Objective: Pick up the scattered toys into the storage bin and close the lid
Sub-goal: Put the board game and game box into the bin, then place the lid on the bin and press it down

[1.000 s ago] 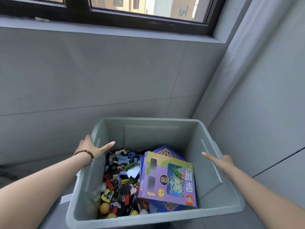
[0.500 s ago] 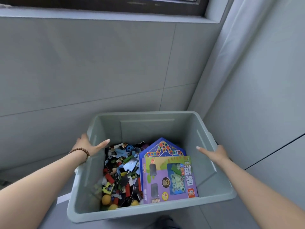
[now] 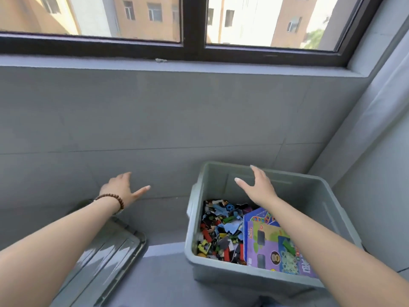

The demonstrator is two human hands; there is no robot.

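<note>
Grey floor, smooth and matt, seen from above; it meets a grey tiled wall at the back and a second wall on the right. Two things lie directly on it. Right: the grey-green storage bin stands upright and uncovered, set close into the corner. Left: the lid, of the same grey-green plastic, ribbed and glossy with a raised rim, lies well apart from the bin, with a bare strip of floor between them. The lid's left part is hidden from view.
</note>
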